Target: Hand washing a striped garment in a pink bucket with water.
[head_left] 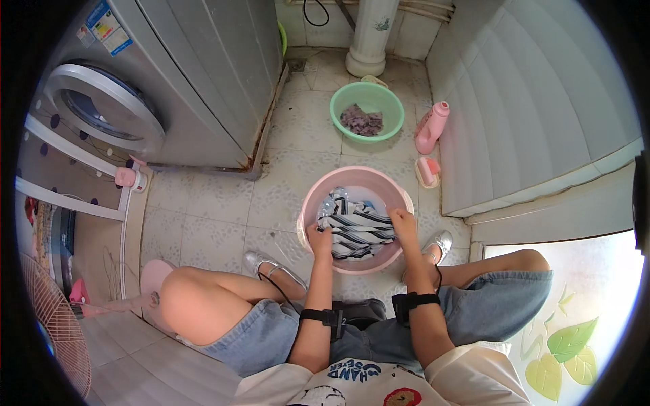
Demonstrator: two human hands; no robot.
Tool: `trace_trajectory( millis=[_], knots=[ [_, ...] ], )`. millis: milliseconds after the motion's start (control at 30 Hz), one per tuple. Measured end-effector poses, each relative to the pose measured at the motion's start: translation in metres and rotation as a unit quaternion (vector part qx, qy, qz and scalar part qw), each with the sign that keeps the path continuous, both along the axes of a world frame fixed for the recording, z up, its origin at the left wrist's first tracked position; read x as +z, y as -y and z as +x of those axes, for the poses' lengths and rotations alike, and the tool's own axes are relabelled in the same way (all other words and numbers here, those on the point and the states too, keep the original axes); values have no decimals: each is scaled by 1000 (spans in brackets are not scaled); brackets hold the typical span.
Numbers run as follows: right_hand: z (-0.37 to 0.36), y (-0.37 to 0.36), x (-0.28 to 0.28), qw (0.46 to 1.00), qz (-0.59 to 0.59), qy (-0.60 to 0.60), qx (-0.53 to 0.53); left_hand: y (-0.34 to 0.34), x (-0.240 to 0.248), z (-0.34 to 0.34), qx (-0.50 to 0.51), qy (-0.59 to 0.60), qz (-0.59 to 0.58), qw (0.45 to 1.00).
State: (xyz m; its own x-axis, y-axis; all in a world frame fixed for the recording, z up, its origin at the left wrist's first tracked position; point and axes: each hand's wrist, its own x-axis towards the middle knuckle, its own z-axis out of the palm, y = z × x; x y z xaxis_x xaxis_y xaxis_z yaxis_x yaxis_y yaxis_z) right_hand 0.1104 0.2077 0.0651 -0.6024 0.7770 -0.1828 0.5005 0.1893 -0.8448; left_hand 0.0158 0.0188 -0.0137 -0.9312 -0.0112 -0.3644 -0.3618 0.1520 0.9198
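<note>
- Both the left hand (318, 237) and the right hand (404, 223) have their fingers closed on the black-and-white striped cloth (355, 230), which lies bunched inside the round pink plastic basin (308, 203) on the floor.
- Risk, as I judge it: a hard pull could tip the basin or slop water onto the pale patterned floor tiles (217, 210), leaving them slippery under the silver shoes (271, 265).
- Nearby stand a green plastic basin (338, 108) holding purple cloth, a pink bottle (432, 127), a pink scrubbing brush (427, 170) and a grey front-loading washing machine (176, 81).
</note>
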Motion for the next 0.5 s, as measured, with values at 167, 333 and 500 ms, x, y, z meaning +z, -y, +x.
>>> trace_trajectory(
  millis=[167,333,500],
  knots=[
    [-6,6,2,991,85,-95,35,-34,68,20,-277,-297,-241,881],
    [-43,59,49,915,298,-219,162,-36,57,38,-392,-201,-153,885],
    [-43,86,56,960,-98,-241,100,-39,64,37,-305,-221,-96,921]
  ],
)
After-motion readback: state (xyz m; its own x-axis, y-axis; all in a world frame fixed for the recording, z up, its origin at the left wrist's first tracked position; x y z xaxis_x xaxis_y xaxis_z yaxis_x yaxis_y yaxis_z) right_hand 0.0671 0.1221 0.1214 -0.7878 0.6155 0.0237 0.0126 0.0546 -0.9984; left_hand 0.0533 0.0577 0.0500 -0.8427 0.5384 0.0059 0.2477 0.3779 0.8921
